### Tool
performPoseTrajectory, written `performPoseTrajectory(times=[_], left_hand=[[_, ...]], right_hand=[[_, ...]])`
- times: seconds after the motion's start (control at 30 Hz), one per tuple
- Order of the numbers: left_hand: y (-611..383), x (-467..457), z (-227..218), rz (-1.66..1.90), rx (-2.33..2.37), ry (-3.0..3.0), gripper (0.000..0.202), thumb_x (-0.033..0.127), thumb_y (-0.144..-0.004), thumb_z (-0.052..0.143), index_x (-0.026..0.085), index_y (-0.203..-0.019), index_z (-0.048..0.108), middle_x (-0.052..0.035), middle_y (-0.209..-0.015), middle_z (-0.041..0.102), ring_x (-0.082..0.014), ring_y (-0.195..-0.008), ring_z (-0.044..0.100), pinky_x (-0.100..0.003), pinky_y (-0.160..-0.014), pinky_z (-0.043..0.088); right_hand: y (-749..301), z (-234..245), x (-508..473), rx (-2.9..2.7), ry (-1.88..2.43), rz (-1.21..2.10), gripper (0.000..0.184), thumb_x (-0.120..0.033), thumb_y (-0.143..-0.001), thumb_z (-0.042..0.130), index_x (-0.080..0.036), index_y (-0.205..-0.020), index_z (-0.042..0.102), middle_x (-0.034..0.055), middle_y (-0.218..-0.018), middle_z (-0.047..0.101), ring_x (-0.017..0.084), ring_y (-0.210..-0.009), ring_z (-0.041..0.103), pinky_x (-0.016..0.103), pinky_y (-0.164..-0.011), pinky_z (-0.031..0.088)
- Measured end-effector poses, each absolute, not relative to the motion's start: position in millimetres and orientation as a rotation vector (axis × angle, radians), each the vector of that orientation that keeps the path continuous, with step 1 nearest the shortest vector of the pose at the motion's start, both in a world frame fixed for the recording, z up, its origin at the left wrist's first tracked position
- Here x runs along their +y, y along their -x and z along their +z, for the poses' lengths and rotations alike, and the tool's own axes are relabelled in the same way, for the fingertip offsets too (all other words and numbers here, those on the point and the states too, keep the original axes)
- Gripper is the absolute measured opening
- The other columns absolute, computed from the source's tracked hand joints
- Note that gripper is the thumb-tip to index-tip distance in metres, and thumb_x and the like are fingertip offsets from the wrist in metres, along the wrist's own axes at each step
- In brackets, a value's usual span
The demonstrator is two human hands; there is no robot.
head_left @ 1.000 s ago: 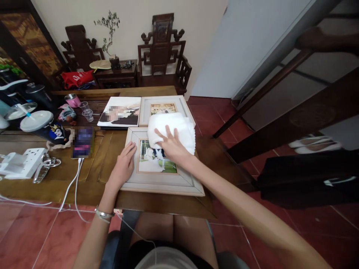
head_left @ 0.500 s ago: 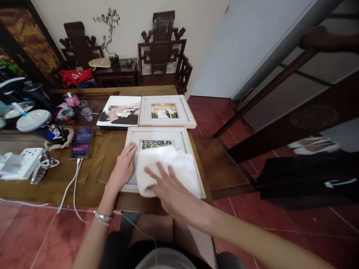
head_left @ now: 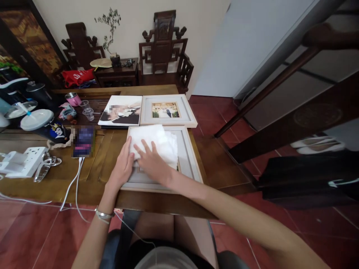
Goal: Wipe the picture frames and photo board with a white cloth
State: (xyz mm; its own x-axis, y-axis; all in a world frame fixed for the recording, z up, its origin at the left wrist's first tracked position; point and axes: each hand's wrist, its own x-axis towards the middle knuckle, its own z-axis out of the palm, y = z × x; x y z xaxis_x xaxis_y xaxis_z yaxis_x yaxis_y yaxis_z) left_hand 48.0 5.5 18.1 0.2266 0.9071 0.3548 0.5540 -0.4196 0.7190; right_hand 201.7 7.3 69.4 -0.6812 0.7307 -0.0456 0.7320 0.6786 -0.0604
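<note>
Sitting leftmost on the wooden table (head_left: 102, 175): white power strip (head_left: 33, 158), then dark lidded cup (head_left: 45, 133), then pixelated device (head_left: 83, 140) with white cable (head_left: 80, 160) at its near end. Canvas print (head_left: 131, 106) lies farther back. Left hand (head_left: 122, 166) rests along the near frame (head_left: 188, 160)'s left edge, fingers straight, unclenched. White cloth (head_left: 151, 133) covers most of that frame's photo, upper left. Right hand (head_left: 153, 162) on top of it, fingers spread, no pinch visible. Near frame's right side uncovered. Second frame (head_left: 187, 110) just behind, photo visible.
</note>
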Motion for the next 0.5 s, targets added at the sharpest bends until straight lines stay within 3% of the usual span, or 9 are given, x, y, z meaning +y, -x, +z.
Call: performPoseTrajectory(times=[0.13,0.27,0.5], left_hand=[[-47.5,6.7,18.9,1.058,1.345,-2.081,0.057,0.046,-0.101,0.021,0.017,-0.148,0.033,-0.0139,-0.154,0.036,-0.022,-0.144,0.031,-0.044,-0.119,0.023],[-47.6,11.0,14.5,0.965,1.404,-2.134,0.043,0.033,-0.1,0.033,0.016,-0.135,0.051,-0.0133,-0.148,0.044,-0.0226,-0.142,0.034,-0.046,-0.118,0.026],[-47.7,11.4,10.5,0.924,1.338,-2.222,0.05,0.006,-0.09,0.031,0.019,-0.133,0.052,-0.0113,-0.149,0.045,-0.0213,-0.145,0.029,-0.051,-0.117,0.027]], right_hand=[[-219.8,80.3,-35.6,2.781,-1.014,-0.354,0.032,-0.009,-0.085,0.054,-0.015,-0.11,0.072,0.0146,-0.155,0.031,0.045,-0.142,0.018,0.067,-0.11,0.022],[-256.9,99.1,-54.9,2.693,-1.018,-0.449,0.038,-0.004,-0.079,0.055,-0.013,-0.113,0.07,0.0153,-0.153,0.035,0.042,-0.142,0.021,0.064,-0.112,0.021],[-273.0,108.8,-55.3,2.667,-1.095,-0.428,0.038,-0.003,-0.077,0.053,-0.01,-0.109,0.072,0.0177,-0.146,0.045,0.041,-0.138,0.032,0.059,-0.112,0.027]])
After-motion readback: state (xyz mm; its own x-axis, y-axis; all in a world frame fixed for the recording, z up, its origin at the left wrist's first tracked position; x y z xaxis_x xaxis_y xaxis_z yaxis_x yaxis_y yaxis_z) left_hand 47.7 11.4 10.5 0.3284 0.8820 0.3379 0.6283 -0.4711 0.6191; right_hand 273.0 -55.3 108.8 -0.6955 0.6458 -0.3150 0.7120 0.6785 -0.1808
